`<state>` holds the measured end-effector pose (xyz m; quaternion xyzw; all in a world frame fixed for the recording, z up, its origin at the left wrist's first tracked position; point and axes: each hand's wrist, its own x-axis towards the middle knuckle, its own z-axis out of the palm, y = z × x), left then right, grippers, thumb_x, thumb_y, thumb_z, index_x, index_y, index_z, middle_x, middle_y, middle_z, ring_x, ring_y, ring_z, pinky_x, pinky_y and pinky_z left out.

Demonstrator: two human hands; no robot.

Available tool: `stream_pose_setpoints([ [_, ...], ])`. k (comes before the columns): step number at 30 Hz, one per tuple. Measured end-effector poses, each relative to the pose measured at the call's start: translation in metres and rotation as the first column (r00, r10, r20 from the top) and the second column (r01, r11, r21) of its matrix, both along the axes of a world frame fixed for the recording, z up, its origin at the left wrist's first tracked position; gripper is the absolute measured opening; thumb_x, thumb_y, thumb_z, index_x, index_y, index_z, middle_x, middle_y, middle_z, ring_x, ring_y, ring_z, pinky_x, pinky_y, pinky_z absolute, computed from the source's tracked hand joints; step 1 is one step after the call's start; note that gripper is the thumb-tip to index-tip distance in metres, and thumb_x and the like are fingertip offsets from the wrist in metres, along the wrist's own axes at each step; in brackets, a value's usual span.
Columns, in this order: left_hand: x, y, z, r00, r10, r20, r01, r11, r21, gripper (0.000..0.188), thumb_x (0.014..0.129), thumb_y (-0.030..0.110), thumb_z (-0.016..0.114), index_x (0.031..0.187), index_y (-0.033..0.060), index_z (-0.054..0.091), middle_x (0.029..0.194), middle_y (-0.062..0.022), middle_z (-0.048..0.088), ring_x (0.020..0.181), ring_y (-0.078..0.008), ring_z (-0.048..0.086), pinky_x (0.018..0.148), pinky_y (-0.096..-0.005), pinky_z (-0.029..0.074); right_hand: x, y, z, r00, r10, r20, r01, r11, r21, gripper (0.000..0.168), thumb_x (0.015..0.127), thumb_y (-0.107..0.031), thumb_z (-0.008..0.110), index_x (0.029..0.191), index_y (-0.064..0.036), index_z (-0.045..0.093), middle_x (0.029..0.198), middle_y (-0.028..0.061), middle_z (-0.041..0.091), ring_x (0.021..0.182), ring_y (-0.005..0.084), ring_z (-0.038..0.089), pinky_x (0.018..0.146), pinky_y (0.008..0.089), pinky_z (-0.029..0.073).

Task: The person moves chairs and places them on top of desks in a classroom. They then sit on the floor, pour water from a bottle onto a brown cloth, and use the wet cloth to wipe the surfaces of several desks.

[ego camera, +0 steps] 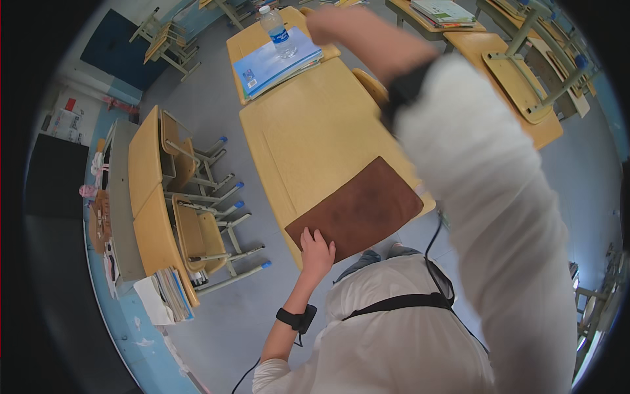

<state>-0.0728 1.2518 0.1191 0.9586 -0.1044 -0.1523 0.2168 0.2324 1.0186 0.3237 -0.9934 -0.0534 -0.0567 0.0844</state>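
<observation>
A brown rectangular mat or cover, perhaps leather, lies at a slant on the near end of the wooden school desk. On its lower left corner rests my left hand, fingers spread and flat against it. My right hand is raised at the top of the view, blurred, above the right side of the far desk; its fingers are hard to make out. Close to its left, a clear plastic water bottle with a white cap and blue label stands on a stack of blue-covered books.
Along the left wall stand two joined desks with chairs and a stack of books. At upper right, an upturned chair lies on a desk, near more books. Black cables hang by my body.
</observation>
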Motion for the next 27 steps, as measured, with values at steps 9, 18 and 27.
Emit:
stream_pose_setpoints([
  [9, -0.014, -0.034, -0.001, 0.996, 0.086, -0.005, -0.082, 0.966, 0.247, 0.074, 0.082, 0.044, 0.048, 0.132, -0.001, 0.017, 0.133, -0.0345, 0.005, 0.123, -0.0506, 0.006, 0.086, -0.065, 0.025, -0.274, -0.015, -0.192, 0.834, 0.489, -0.256, -0.508, 0.861, -0.008, 0.049, 0.08, -0.033, 0.05, 0.126, -0.022, 0.036, 0.134, 0.0137, 0.026, 0.121, 0.0382, 0.026, 0.088, 0.0553, 0.034],
  [18, 0.024, -0.027, -0.011, 0.993, 0.094, 0.067, -0.111, 0.939, 0.325, 0.082, 0.078, 0.051, 0.049, 0.134, 0.0027, 0.015, 0.135, -0.0328, -0.002, 0.124, -0.0497, 0.0, 0.085, -0.0705, 0.014, -0.265, 0.008, -0.214, 0.906, 0.362, -0.22, -0.357, 0.932, 0.061, 0.052, 0.081, -0.048, 0.043, 0.13, -0.035, 0.031, 0.141, 0.0112, 0.011, 0.128, 0.041, 0.006, 0.091, 0.0679, 0.01],
  [27, 0.142, -0.009, -0.026, 0.979, 0.065, 0.194, -0.123, 0.943, 0.309, 0.083, 0.076, 0.052, 0.051, 0.136, 0.0085, 0.014, 0.137, -0.0287, 0.001, 0.126, -0.0467, 0.002, 0.086, -0.0706, 0.013, -0.172, 0.033, -0.224, 0.972, 0.191, -0.137, -0.189, 0.982, 0.027, 0.054, 0.079, -0.046, 0.044, 0.13, -0.036, 0.03, 0.142, 0.0106, 0.008, 0.128, 0.0415, 0.005, 0.092, 0.0676, 0.008],
])
